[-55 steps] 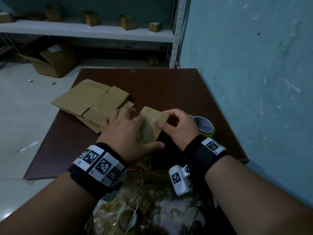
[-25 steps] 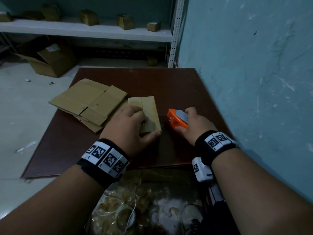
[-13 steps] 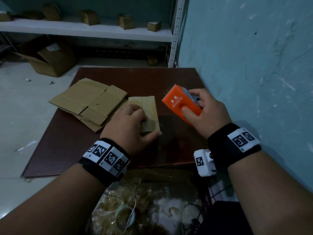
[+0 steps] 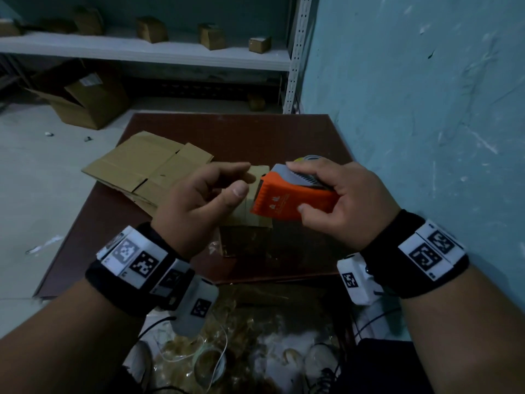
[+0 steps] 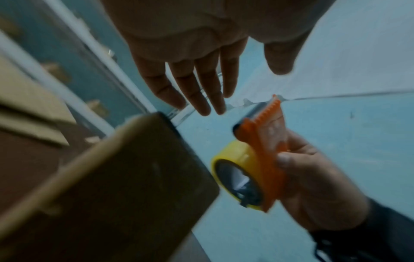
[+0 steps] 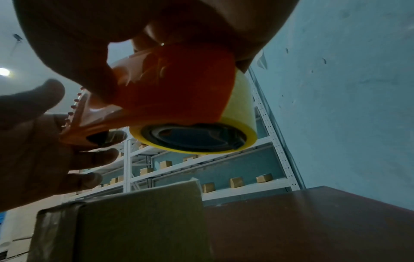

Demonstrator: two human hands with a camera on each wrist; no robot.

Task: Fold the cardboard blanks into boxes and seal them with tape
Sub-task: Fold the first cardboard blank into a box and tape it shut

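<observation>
A folded cardboard box (image 4: 246,223) stands on the brown table (image 4: 241,132), with glossy tape on its near side. Above it my right hand (image 4: 295,186) grips an orange tape dispenser (image 4: 292,199) that carries a yellow tape roll (image 5: 233,175). The toothed cutter edge points left. My left hand (image 4: 243,180) hovers over the box beside that edge, fingers straight and holding nothing. From the right wrist, the dispenser (image 6: 174,85) hangs over the box (image 6: 139,221), and the left hand's fingers (image 6: 94,157) reach under the cutter. Flat cardboard blanks (image 4: 147,163) lie left of the box.
A blue wall (image 4: 426,109) runs close along the table's right side. A white shelf (image 4: 142,54) with several small boxes stands behind, and an open carton (image 4: 85,100) sits on the floor. Crumpled tape scraps and cables (image 4: 227,351) lie below the table's near edge.
My right hand took the orange dispenser from the table's right side and carried it over the box. My left hand let go of the box and rose toward the cutter edge.
</observation>
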